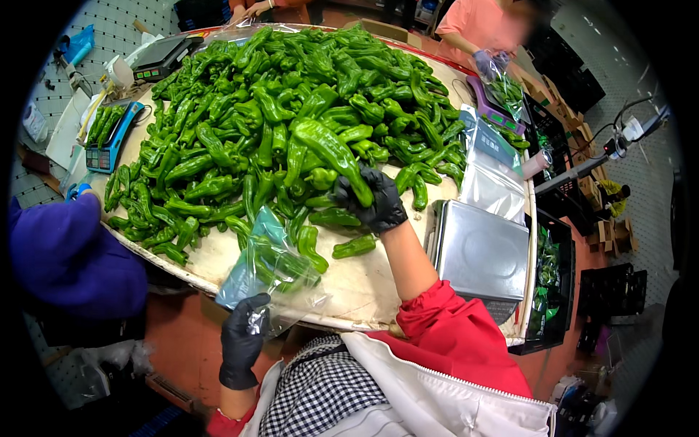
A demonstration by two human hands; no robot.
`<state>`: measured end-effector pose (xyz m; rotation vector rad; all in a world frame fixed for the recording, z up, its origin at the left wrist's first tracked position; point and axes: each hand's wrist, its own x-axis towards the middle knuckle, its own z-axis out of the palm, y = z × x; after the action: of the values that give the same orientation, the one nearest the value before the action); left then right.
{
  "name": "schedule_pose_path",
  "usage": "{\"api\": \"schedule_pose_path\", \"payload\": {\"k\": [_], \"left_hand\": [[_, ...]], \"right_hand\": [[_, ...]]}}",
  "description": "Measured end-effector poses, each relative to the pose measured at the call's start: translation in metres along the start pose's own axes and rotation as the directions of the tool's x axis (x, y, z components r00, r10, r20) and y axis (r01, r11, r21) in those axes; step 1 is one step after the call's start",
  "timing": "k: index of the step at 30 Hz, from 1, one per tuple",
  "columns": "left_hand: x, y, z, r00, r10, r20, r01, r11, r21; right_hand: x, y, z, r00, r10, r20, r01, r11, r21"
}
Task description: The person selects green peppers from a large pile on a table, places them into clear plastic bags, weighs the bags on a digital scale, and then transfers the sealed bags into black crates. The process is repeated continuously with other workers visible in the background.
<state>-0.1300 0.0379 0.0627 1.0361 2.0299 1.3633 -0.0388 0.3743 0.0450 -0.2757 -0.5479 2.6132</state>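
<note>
A large heap of long green peppers [240,120] covers much of the white tabletop [382,284]. My right hand [374,199], in a black glove, grips one long green pepper [327,147] at its lower end, above the near side of the heap. My left hand [244,338], also gloved in black, holds a clear plastic bag [267,267] with a blue-green printed part by its rim, at the table's near edge. Green shows through the film, but whether peppers lie inside or behind it I cannot tell. One loose pepper [354,246] lies below my right hand.
A metal-topped scale [483,248] stands right of my forearm, with flat plastic bags [491,175] beyond it. Blue [114,136], dark [164,57] and purple [494,106] scales stand along the rim. A purple-sleeved person [71,257] is at left; another person [480,27] holds a bag.
</note>
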Motion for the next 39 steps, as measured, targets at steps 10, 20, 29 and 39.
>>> {"api": "schedule_pose_path", "payload": {"k": [10, 20, 29, 39], "left_hand": [[0.015, 0.027, 0.012, 0.981, -0.148, 0.125, 0.179, 0.939, -0.292], [0.046, 0.009, 0.027, 1.0, -0.027, 0.002, 0.027, 0.992, -0.121], [-0.01, 0.025, 0.048, 0.982, 0.153, 0.107, -0.178, 0.941, 0.288], [-0.037, 0.014, 0.056, 0.978, 0.109, 0.18, -0.141, 0.973, 0.181]], "right_hand": [[-0.1, 0.064, 0.015, 0.877, 0.275, 0.394, -0.456, 0.736, 0.5], [-0.183, 0.116, 0.014, 0.81, 0.449, 0.377, -0.57, 0.752, 0.33], [-0.186, 0.142, -0.023, 0.934, 0.303, -0.187, -0.306, 0.416, -0.856], [-0.098, 0.201, -0.006, 0.908, 0.256, 0.332, 0.398, -0.279, -0.874]]}}
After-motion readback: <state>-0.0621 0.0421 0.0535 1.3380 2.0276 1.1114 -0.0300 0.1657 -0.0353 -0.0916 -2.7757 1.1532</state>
